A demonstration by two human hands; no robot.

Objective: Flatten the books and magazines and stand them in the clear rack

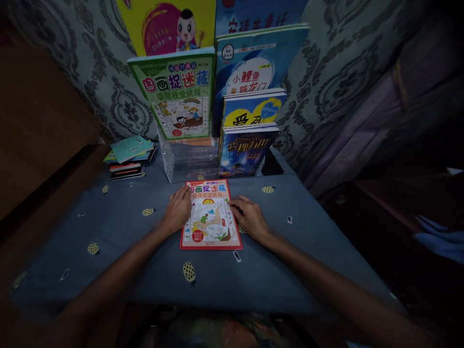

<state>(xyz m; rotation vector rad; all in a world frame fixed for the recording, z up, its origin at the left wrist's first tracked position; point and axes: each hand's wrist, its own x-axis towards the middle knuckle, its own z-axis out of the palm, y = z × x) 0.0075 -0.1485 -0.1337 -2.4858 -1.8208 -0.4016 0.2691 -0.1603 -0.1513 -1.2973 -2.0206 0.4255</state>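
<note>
The red book [209, 227] lies flat before the rack [192, 169], left hand [178, 208] and right hand [251, 217] at its side edges (whether the fingers clamp it cannot be told), apparently steadying it; lifting would call for pinched edges.

left hand [179, 209] on red-bordered book [208, 234]; right hand [252, 218] seemingly touching its right edge; display rack [192, 169] behind

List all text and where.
"图画捉迷藏": red-bordered book, green book.
"极限视觉挑战": both.
"成语经典篇": green book.
"小鲤鱼跳龙门": teal book.
"安徒生童话": blue book.
"CHARLIE IX", "查理九世": dark book.
Rest: covered, small or blurred.
</note>
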